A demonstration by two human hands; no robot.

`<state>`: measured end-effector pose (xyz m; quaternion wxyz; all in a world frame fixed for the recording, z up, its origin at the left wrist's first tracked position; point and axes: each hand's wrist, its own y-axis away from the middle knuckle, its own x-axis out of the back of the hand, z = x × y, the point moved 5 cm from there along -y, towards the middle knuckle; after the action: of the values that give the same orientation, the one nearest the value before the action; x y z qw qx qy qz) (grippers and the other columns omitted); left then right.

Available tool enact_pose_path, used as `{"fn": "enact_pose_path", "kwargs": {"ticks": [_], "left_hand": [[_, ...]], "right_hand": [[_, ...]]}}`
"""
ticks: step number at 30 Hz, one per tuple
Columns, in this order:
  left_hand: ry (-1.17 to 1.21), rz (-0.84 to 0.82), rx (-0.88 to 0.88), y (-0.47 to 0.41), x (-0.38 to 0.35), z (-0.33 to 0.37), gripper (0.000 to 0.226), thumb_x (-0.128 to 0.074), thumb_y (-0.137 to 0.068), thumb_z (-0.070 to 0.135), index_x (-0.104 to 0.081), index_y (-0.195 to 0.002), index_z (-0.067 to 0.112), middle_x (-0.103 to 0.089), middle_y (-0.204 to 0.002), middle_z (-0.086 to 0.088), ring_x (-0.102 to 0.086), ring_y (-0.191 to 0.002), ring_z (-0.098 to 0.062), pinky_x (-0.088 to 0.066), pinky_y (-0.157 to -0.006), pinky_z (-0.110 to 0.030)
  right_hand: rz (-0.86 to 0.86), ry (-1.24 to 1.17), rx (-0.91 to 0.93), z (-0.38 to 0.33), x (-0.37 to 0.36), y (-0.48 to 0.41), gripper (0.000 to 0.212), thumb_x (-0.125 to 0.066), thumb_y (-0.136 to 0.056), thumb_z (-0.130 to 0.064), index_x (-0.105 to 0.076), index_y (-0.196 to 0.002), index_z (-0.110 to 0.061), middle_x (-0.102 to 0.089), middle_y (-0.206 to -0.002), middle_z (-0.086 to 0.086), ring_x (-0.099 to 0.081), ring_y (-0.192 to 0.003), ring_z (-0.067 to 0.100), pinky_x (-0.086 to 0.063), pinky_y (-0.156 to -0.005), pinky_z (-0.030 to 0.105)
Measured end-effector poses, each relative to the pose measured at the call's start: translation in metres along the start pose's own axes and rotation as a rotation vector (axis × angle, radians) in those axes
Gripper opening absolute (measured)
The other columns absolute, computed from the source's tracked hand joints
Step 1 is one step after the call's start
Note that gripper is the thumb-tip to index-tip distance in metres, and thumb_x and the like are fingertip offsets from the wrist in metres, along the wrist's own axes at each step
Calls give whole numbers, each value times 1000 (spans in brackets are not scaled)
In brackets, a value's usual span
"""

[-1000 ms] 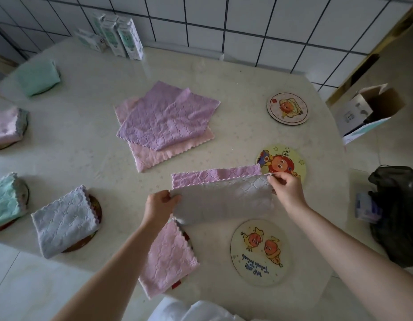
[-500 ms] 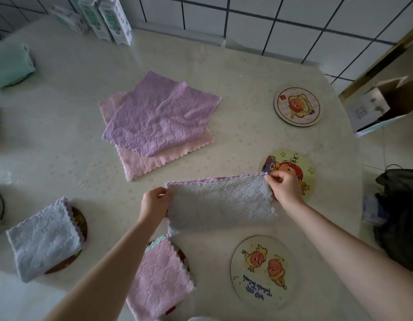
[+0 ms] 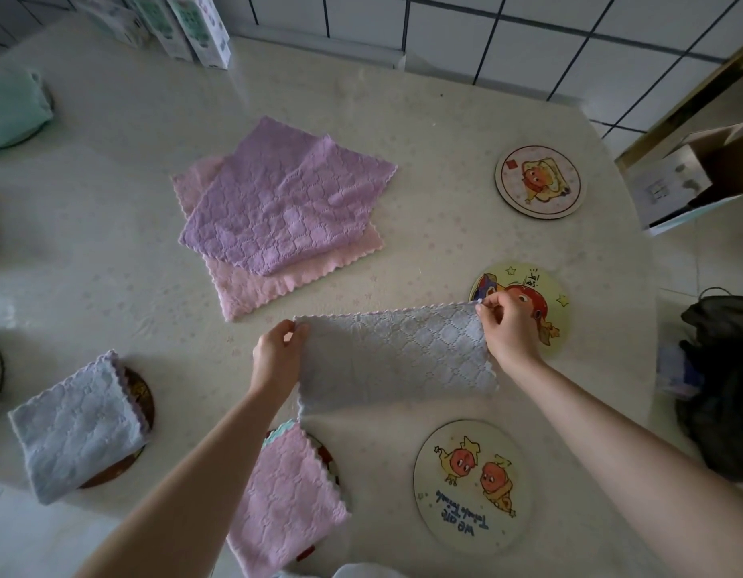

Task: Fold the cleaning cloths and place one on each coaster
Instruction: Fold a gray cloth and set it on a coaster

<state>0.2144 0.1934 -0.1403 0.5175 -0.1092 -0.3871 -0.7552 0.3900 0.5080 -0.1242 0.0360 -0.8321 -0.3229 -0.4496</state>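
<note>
A grey cloth (image 3: 397, 360), folded in half, lies stretched between my hands on the table. My left hand (image 3: 278, 354) pinches its far left corner and my right hand (image 3: 507, 327) pinches its far right corner. Three bare coasters show: a yellow one (image 3: 540, 302) partly under my right hand, a large one (image 3: 470, 481) near me, and a pale one (image 3: 538, 181) farther back. Two unfolded cloths are stacked mid-table, a purple cloth (image 3: 282, 206) on a pink cloth (image 3: 278, 277). A folded pink cloth (image 3: 286, 498) and a folded grey cloth (image 3: 78, 423) each cover a coaster.
A folded green cloth (image 3: 11, 106) lies at the far left. Cartons (image 3: 194, 27) stand at the back by the tiled wall. An open cardboard box (image 3: 695, 177) and a dark bag (image 3: 724, 381) are off the table's right edge.
The near half of the grey cloth has been brought over to the far edge, hiding the purple underside. Both hands keep their pinch on the corners. The camera has moved closer.
</note>
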Motion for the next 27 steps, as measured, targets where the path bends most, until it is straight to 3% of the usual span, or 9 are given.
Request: {"fn": "enact_pose_path", "kwargs": {"ticks": [6,12,14,16,19,20,22,24,27], "left_hand": [[-81,35,47,0,-1,8,24,-50,-93,38,-65,-95,19,-62,-79,-6,-62,-80,-32,-56,-72,-44],[-76,116,139,9,13,3,19,-57,-88,41,-57,-85,22,-69,-77,-3,-67,-62,-26,-59,-65,-42],[-274,218,-6,26,20,10,10,-55,-89,33,-56,-91,24,-68,-86,5,-65,-69,-22,-56,-69,-39],[-470,290,-371,52,13,24,14,-56,-87,18,-58,-101,17,-62,-94,2,-59,-81,-22,-51,-72,-37],[-505,62,-827,98,-24,33,29,-55,-83,6,-60,-111,13,-59,-112,-3,-55,-103,-22,-52,-85,-40],[-534,-52,-891,109,-40,29,37,-55,-83,8,-58,-120,13,-57,-124,-3,-52,-116,-23,-48,-97,-44],[-668,-205,-968,131,-67,19,53,-51,-87,19,-43,-139,14,-39,-148,-1,-31,-140,-23,-25,-115,-43],[-774,-255,-971,143,-83,10,62,-41,-88,32,-30,-146,14,-25,-154,0,-18,-145,-21,-16,-116,-43],[-845,-265,-882,144,-87,0,68,-42,-87,37,-27,-148,13,-21,-157,0,-14,-145,-21,-20,-116,-44]], "right_hand": [[-13,37,-52,3,-3,-4,16,-58,-90,-32,-58,-85,-16,-53,-67,-8,-53,-62,19,-35,-52,28],[44,27,39,-1,15,4,13,-55,-92,-21,-60,-93,-9,-62,-93,6,-56,-70,18,-41,-55,27],[52,74,184,-8,23,21,12,-53,-92,-15,-58,-100,-8,-60,-100,8,-59,-76,18,-50,-64,31],[-2,147,374,-15,21,48,20,-53,-92,-11,-57,-111,-6,-57,-108,7,-58,-92,16,-52,-78,27],[-189,273,601,-21,2,98,37,-53,-89,-5,-53,-126,-7,-55,-123,4,-51,-116,14,-41,-101,24],[-231,309,655,-20,-5,112,43,-54,-87,-1,-51,-130,-8,-54,-128,3,-49,-121,15,-37,-106,25],[-277,368,740,-17,-18,135,58,-50,-80,11,-48,-134,-9,-51,-135,5,-45,-129,18,-32,-111,30],[-288,445,812,-13,-28,149,64,-39,-76,13,-47,-136,-7,-48,-141,6,-41,-133,23,-31,-112,35],[-287,568,851,-8,-33,154,68,-41,-70,9,-49,-135,-6,-47,-142,7,-42,-133,27,-40,-106,39]]}}
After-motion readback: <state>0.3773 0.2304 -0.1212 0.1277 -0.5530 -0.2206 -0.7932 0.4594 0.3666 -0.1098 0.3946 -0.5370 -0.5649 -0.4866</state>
